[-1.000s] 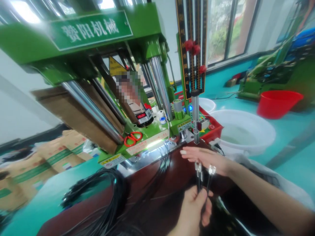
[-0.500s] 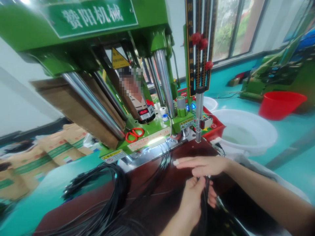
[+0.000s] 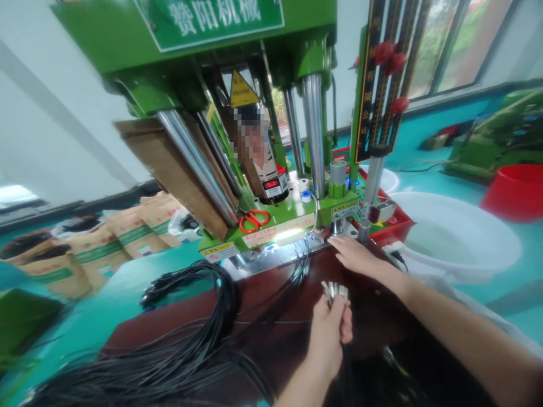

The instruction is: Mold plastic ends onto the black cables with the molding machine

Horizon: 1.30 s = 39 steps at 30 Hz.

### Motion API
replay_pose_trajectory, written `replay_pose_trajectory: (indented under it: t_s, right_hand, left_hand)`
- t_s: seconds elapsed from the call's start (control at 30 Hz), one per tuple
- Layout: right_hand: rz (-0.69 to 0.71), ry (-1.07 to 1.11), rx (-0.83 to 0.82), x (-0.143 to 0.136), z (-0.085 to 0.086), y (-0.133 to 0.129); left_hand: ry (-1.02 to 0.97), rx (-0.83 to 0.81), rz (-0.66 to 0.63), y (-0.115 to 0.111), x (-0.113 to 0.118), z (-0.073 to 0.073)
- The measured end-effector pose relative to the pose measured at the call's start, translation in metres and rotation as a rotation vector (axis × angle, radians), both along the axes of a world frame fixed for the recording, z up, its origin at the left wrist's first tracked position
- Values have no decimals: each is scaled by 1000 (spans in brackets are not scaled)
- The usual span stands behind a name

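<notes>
My left hand (image 3: 328,328) is closed around a bunch of black cables, their silvery metal plugs (image 3: 335,290) sticking up above the thumb. The cables hang down below the fist. Farther forward, my right hand (image 3: 354,255) reaches over the dark red tabletop (image 3: 271,333) towards the foot of the green press (image 3: 297,217). Its fingers are stretched out, and I see nothing in them. Left of my hands, more black cables (image 3: 301,265) run from the lit metal plate of the press across the tabletop. A thick coil of black cables (image 3: 224,299) lies at the left.
Orange-handled scissors (image 3: 254,221) lie on the press ledge. A clear post (image 3: 371,192) with red knobs above stands at its right. Beyond are a red control box (image 3: 394,229), a white basin (image 3: 462,232) and a red tub (image 3: 515,192). Paper sacks (image 3: 95,251) stand at the left.
My right hand has moved away from my left, forward to the press. The plugs now show above my left fist. The view has swung left.
</notes>
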State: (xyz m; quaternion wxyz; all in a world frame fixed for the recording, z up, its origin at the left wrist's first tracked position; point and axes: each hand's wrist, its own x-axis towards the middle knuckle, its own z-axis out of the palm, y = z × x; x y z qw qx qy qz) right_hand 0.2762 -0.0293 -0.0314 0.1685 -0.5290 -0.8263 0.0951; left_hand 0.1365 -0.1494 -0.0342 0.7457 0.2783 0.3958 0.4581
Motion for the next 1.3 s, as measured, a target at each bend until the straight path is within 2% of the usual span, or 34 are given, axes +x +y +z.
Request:
replay_pose_trajectory:
  t_s: [0.13, 0.23, 0.33, 0.5, 0.6, 0.67, 0.73, 0.8, 0.9, 1.1, 1.3]
  right_hand:
    - [58, -116, 2, -6, -11, 19]
    - [55, -173, -44, -11, -5, 26]
    - [59, -170, -139, -14, 6, 19]
    - [67, -7, -407, -5, 21, -30]
    - [6, 119, -593, 9, 17, -71]
    - [-65, 340, -728, 15, 8, -97]
    - [-163, 714, -810, 17, -2, -119]
    - [-266, 1062, -807, 14, -10, -132]
    - [-340, 1266, -732, 9, -14, -140]
    - [-337, 1279, -680, 8, -10, -141]
    - [-368, 1213, -639, 6, -13, -147]
  left_hand:
    - [-1, -3, 29, -1, -7, -3]
    - [2, 12, 47, -2, -11, -6]
    - [53, 12, 67, -2, -14, -7]
    - [153, 20, 89, -4, -18, -2]
    - [214, 53, 70, -5, -17, -1]
    - [263, 64, 27, -4, -12, -3]
    - [306, 85, -54, -3, -6, -9]
    - [337, 131, -147, -3, 1, -16]
    - [364, 197, -228, -3, 11, -22]
    - [373, 178, -257, -3, 15, -21]
    - [417, 222, -243, -4, 13, -27]
